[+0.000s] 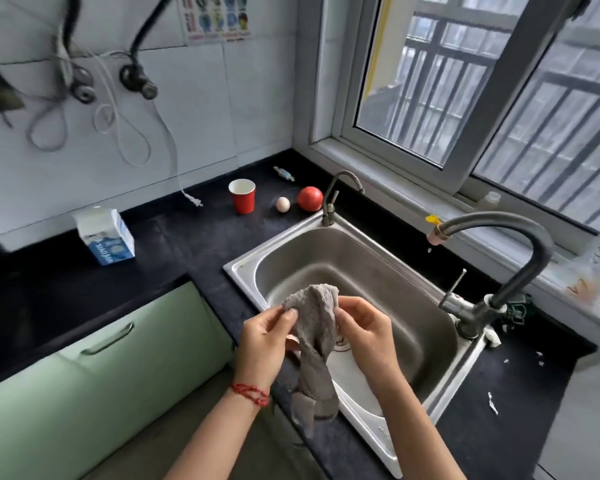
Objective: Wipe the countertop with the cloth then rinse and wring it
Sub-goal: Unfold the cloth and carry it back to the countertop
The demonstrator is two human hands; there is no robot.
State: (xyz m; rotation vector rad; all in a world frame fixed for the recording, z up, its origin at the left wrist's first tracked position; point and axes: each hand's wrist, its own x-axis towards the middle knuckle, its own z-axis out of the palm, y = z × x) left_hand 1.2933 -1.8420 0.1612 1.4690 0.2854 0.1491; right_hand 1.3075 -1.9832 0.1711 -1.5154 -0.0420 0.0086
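A grey cloth (317, 341) hangs twisted between both hands over the front edge of the steel sink (378, 271). My left hand (264, 341) pinches its upper left corner. My right hand (368, 334) grips its upper right side. The cloth's lower end dangles over the sink rim and the black countertop (187, 244). The large grey faucet (520, 258) arches over the sink from the right; a drop hangs below its spout and no stream runs.
A red cup (243, 195), an egg (283, 204), a tomato (310, 198) and a wrapped candy (284, 173) sit behind the sink. A small faucet (336, 199) stands at the sink's back corner. A milk carton (104, 235) stands left. Green cabinets (84, 375) are below. Paper scraps (492, 403) lie right.
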